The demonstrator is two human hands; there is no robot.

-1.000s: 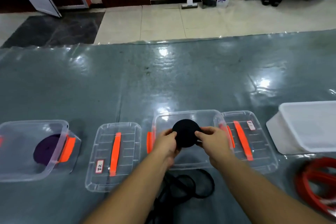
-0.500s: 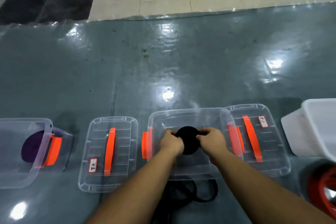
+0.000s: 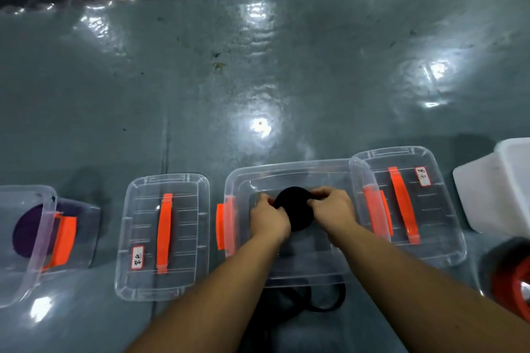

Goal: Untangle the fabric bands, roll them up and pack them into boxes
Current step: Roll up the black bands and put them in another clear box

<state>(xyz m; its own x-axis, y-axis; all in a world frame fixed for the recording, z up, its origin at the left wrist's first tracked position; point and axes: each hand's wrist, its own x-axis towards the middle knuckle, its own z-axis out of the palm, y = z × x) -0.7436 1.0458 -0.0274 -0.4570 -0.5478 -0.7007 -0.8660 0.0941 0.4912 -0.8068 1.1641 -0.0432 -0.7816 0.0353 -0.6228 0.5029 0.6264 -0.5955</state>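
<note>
A: Since a second ago, black roll [image 3: 295, 208] went lower, down inside the clear box [image 3: 289, 170].
B: Left hand [image 3: 268, 219] and right hand [image 3: 332, 209] flanked it, fingers clamped on its edges.

**Overhead glare on a glossy table, soft focus at the edges**

Light falls from above and is fairly even, with a cool, bluish cast. The shiny plastic sheet [image 3: 286, 80] over the table throws back several white hot spots, the strongest near the middle and at the right. Soft shadows sit behind the clear boxes [image 3: 289, 169]. The wide lens bends the table's far edge. The forearms at the bottom and the red roll [image 3: 513, 289] at the right corner look blurred.
</note>
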